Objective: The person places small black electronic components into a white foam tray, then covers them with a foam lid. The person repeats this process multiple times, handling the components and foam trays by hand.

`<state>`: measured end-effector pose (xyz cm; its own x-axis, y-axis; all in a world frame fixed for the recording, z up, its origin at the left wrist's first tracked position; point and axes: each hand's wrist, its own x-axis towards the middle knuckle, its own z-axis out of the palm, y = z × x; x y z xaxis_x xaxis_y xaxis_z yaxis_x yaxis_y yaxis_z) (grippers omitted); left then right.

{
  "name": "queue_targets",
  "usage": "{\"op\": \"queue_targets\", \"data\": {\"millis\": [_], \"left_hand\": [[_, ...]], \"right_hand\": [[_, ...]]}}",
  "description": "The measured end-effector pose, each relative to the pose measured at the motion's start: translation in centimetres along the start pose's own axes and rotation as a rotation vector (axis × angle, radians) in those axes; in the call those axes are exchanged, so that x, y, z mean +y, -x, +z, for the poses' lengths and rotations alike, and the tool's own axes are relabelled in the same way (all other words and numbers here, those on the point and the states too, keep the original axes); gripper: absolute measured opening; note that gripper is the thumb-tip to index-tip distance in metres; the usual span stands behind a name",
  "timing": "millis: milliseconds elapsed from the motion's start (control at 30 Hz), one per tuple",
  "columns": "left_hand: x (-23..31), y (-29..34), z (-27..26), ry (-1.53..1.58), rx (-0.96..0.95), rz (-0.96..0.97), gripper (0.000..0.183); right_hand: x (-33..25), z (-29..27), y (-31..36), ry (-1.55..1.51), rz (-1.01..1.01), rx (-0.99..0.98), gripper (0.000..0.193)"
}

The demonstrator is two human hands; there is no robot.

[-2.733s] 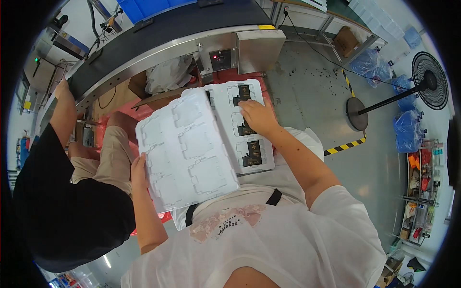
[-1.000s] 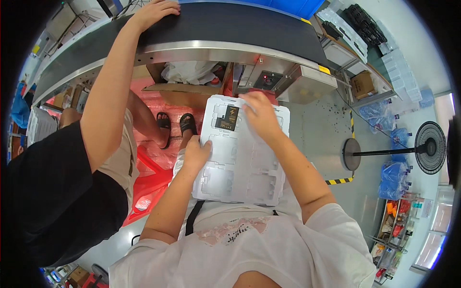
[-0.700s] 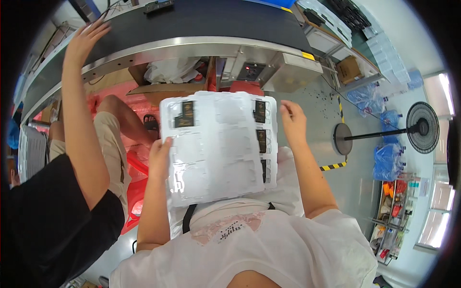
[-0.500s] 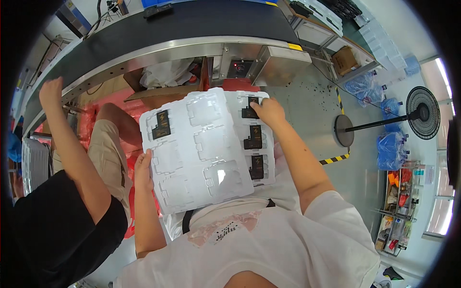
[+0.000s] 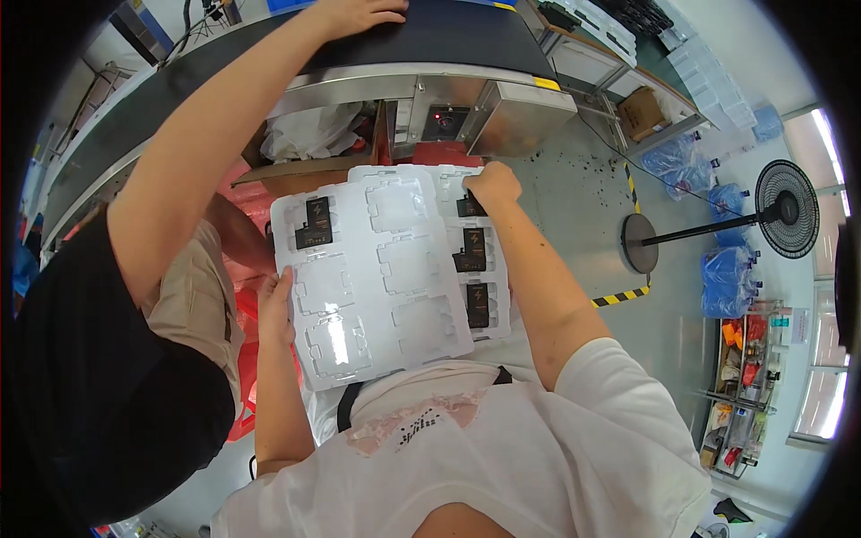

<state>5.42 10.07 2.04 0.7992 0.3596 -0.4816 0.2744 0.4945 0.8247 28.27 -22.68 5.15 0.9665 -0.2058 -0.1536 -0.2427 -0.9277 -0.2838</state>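
Batteries (image 5: 473, 249) sit in the lower tray (image 5: 501, 309), bared because the upper tray (image 5: 366, 282) lies offset left; left hand (image 5: 276, 300) pinches that upper tray's edge, seemingly steadying it; right hand (image 5: 495, 186) bunches narrow fingers at the top battery (image 5: 468, 207); whether gripping, I cannot tell.

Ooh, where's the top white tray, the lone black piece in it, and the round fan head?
Top white tray (image 5: 364, 271), head view: bare plastic between pockets.
Lone black piece (image 5: 317, 227), head view: dark face near its middle.
Round fan head (image 5: 787, 209), head view: central hub.
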Motion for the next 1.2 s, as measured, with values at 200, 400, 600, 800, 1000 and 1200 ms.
{"op": "queue_targets", "data": {"millis": [200, 400, 600, 800, 1000, 1200], "left_hand": [[-0.8, -1.1, -0.1, -0.029, -0.005, 0.001, 0.019], [0.5, 0.9, 2.2, -0.116, 0.155, 0.001, 0.016], [0.1, -0.1, 1.4, -0.094, 0.06, -0.017, 0.015], [-0.9, -1.3, -0.2, -0.019, -0.024, -0.057, 0.018], [-0.9, -1.7, -0.4, -0.05, -0.01, -0.083, 0.019], [-0.9, -1.8, -0.8, -0.059, 0.001, -0.072, 0.019]], "right_hand": [[3.0, 3.1, -0.5, -0.252, 0.046, 0.188, 0.034], [5.4, 4.8, -2.1, -0.591, 0.075, 0.104, 0.025], [4.5, 3.2, 0.0, -0.275, -0.214, 0.236, 0.02], [4.2, 1.2, 3.1, -0.001, -0.699, 0.136, 0.04], [5.7, 1.4, 4.3, 0.175, -1.047, 0.113, 0.038], [7.7, 1.6, 1.5, -0.035, -1.154, 0.094, 0.031]]}}
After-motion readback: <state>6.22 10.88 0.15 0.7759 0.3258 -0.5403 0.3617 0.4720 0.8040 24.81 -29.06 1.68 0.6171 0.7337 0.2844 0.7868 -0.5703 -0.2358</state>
